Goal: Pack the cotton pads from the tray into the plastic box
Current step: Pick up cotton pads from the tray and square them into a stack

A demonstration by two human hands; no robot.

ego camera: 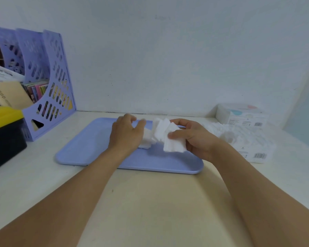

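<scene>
A flat, rounded-corner lavender plastic tray (89,150) lies on the pale cream desk (150,202), and everything here sits in relation to it. Over the tray's far right part the person's right hand (194,139) grips a fanned bunch of white square cotton pads (169,138), thumb pressed on the front pad and the fingers curled behind; the bunch is lifted off the tray surface and tilted. Over the middle of the tray the left hand (126,133) reaches down with fingers loosely spread and straight, its fingertips at a low stack of white cotton pads (146,142) that lies on the tray; I cannot tell whether it pinches any, though nothing looks clasped. The two hands are just beside each other, the held bunch between them.

Right of the tray, on the desk, stands a clear plastic box (253,148) with barcode labels, white padding visible through its walls. Beyond it, against the wall, is a white carton with pastel markings (243,115). Left of the tray stands a perforated lavender plastic file rack (48,82) filled with books and papers, and nearer, at the left edge, a black bin with a yellow lid (4,132).
</scene>
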